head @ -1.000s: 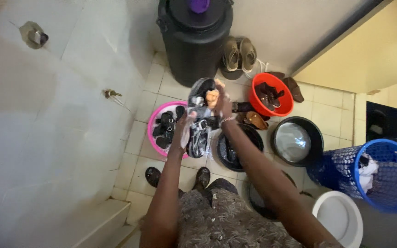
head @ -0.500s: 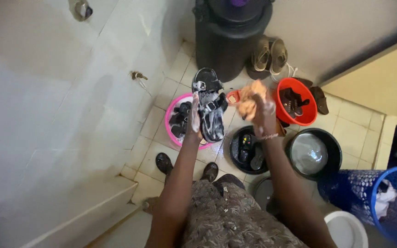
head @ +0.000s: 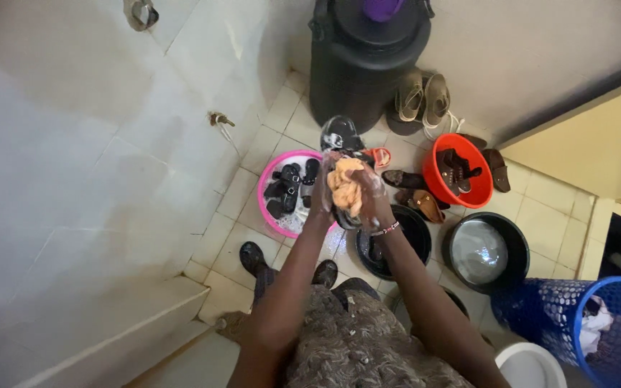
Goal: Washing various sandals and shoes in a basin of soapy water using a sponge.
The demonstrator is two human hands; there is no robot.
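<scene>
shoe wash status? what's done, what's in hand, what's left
Done: hard to judge; black sandals lie in the pink basin, clean or not I cannot tell. In hand: the left hand holds a soapy black sandal while the right hand presses an orange cloth on it. Left, probably: dark shoes in the red basin, brown shoes on the floor and the tan pair by the black drum.

Dim, soft indoor light; pale glare on the wet tiled wall (head: pixel 88 165); edges bend outward, corners slightly blurred.
</scene>
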